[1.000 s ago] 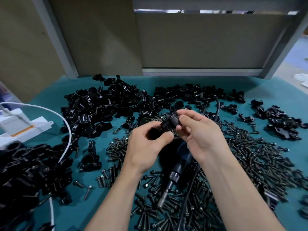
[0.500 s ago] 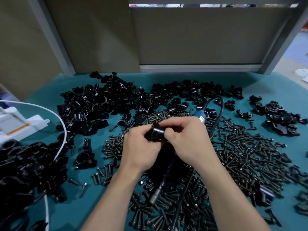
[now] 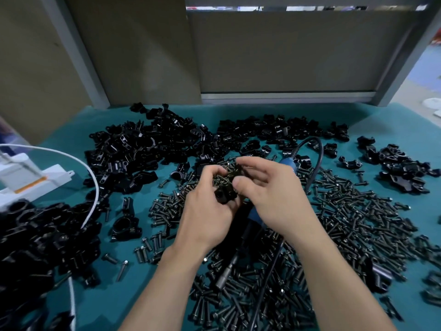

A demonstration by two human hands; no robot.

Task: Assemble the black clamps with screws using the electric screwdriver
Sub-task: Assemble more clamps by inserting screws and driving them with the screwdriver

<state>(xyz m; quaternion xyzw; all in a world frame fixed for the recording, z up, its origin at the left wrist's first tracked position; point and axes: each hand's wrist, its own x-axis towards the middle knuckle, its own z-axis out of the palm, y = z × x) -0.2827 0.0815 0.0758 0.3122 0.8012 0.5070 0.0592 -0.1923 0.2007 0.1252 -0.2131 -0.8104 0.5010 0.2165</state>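
My left hand point(image 3: 205, 216) grips the small black clamp point(image 3: 224, 192) above the screws point(image 3: 346, 211) on the counter point(image 3: 71, 139), my right hand point(image 3: 269, 201) pinching its top; I judge it rigid, light and slick, best held by its flat sides.

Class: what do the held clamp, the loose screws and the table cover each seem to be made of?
Clamp: black plastic or coated metal, I cannot tell which; smooth with dull highlights.
Screws: dark metal, probably blackened steel; small glints on heads and threads.
Table cover: teal mat, perhaps felt or rubber; flat colour, no shine.
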